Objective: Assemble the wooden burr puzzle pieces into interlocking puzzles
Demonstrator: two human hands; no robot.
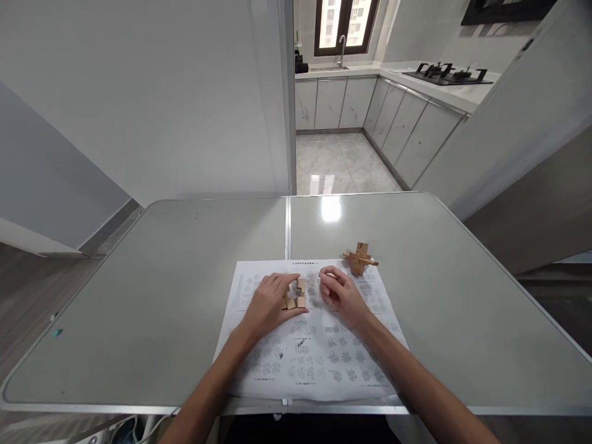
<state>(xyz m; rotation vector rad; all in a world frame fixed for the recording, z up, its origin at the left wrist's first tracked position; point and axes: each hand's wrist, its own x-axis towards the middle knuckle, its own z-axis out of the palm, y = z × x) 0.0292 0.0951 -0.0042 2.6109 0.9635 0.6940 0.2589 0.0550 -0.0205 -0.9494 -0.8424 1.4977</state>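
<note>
My left hand (267, 303) curves around a few notched wooden puzzle pieces (301, 301), fingers on the far side and thumb on the near side. The pieces fit together partly, with a gap between them, and my palm hides some of them. Just to the right, my right hand (340, 293) is closed, its fingertips pinched together. A pale sliver shows at those fingertips, too small to name. Both hands are over a printed sheet (314, 370) with rows of small line diagrams and a few pen marks.
An assembled wooden burr puzzle (359, 259) with sticks poking out stands at the sheet's upper right corner. The grey-green folding table (185, 296) has a metal rim and a centre seam. Beyond its far edge are a wall and a kitchen with a stove (448, 74).
</note>
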